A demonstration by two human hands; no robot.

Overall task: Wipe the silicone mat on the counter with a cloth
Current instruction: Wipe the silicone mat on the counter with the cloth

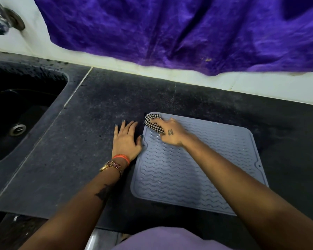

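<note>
Dark stone surface [101,123] carries one grey silicone mat [197,168] and one checked cloth [153,122]. Right hand [172,133] grips the cloth on the mat's far left corner; left hand [126,139] lies flat, fingers spread, thumb touching the mat's left edge.

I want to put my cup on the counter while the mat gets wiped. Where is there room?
Bare counter lies between the mat and the white wall, and between the sink and the left hand. The mat's far left corner is crowded: the right hand grips the cloth there, and the left hand lies flat beside it.
</note>
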